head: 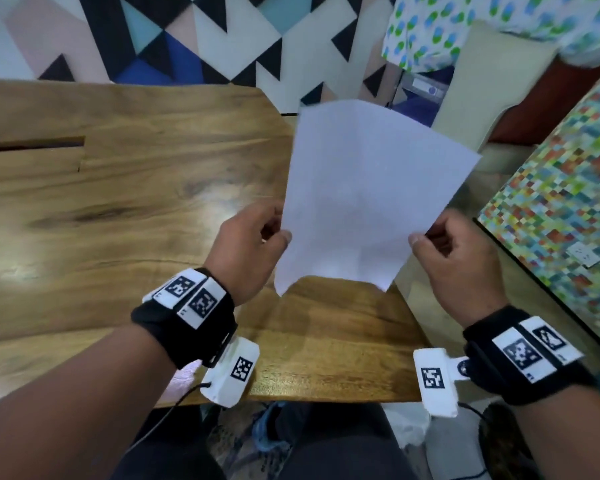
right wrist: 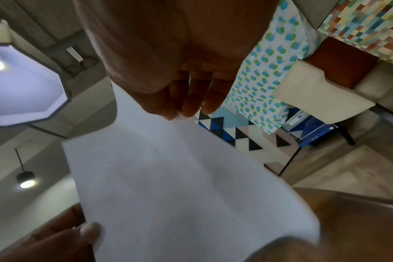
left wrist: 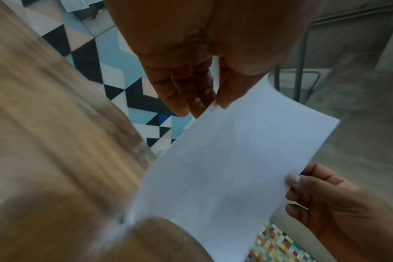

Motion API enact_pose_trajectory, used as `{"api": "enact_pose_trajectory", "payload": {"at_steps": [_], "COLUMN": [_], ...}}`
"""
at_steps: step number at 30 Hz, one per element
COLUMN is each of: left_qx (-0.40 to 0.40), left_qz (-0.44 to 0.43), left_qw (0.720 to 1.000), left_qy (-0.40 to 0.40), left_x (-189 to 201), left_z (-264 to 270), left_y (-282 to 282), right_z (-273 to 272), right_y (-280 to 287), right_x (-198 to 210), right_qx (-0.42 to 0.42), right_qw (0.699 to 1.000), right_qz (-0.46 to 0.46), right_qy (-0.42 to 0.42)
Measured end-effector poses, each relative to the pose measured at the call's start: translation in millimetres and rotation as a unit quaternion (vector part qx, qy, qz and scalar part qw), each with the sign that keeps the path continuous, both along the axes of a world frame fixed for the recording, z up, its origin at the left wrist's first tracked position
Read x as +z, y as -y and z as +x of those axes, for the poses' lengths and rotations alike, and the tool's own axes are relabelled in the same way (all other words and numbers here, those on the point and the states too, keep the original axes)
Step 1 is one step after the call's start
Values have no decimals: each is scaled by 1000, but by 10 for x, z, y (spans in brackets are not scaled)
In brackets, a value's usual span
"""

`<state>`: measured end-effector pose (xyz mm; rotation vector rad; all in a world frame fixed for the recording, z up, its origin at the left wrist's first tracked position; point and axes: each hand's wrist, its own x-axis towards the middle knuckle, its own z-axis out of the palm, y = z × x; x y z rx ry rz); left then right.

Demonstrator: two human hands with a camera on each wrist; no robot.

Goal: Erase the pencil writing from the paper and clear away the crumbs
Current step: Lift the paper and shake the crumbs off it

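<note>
A white sheet of paper point(head: 368, 195) is lifted off the wooden table point(head: 118, 202), tilted away from me over the table's right end. My left hand point(head: 253, 244) pinches its left edge between thumb and curled fingers. My right hand point(head: 451, 251) pinches the right edge the same way. The sheet point(left wrist: 224, 168) bows between the two hands, and its near edge curves upward. Only faint grey smudges show on the paper point(right wrist: 180, 186); no clear writing is visible. No eraser or crumbs are in view.
The table's right edge point(head: 406, 306) lies under the sheet, with floor beyond. A colourful mosaic surface point(head: 551, 202) stands at the right. A person in a dotted shirt point(head: 465, 26) is at the far right. A slot point(head: 32, 145) cuts the tabletop at left.
</note>
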<state>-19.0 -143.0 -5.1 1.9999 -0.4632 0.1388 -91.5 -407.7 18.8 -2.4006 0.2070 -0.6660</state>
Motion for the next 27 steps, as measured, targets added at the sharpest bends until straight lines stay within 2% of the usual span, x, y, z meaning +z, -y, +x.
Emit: {"api": "enact_pose_trajectory", "payload": {"at_steps": [3,5,9,15,19,24,27], "left_qx": [4,8,-12,-4,-14,4,-20], "left_qz": [-39,-32,48,30,74,39,79], "left_qw": [999,999,998,1000,997,999,996], "left_qy": [22,25,-26,4,-18,5,-30], "left_x": [102,99,-40,-6,-33,16,-27], "left_z": [2,-10,-75,-46,-88,-79,-118], "left_y": [14,-6,-62,-115,-128,-147,-123], "right_z": [-25,-36,-85,-144,-156,-170,-144], "right_y": [8,15,6,11,12,-2,-24], "right_x": [174,206,24,167,91,184,115], "right_qx": [1,5,1,13,13,16,23], "right_qw": [998,998,1000,1000,999,1000,998], "right_qz": [19,19,0,7,-19,2,-12], "right_qy": [56,65,-26,15,-36,7,-50]}}
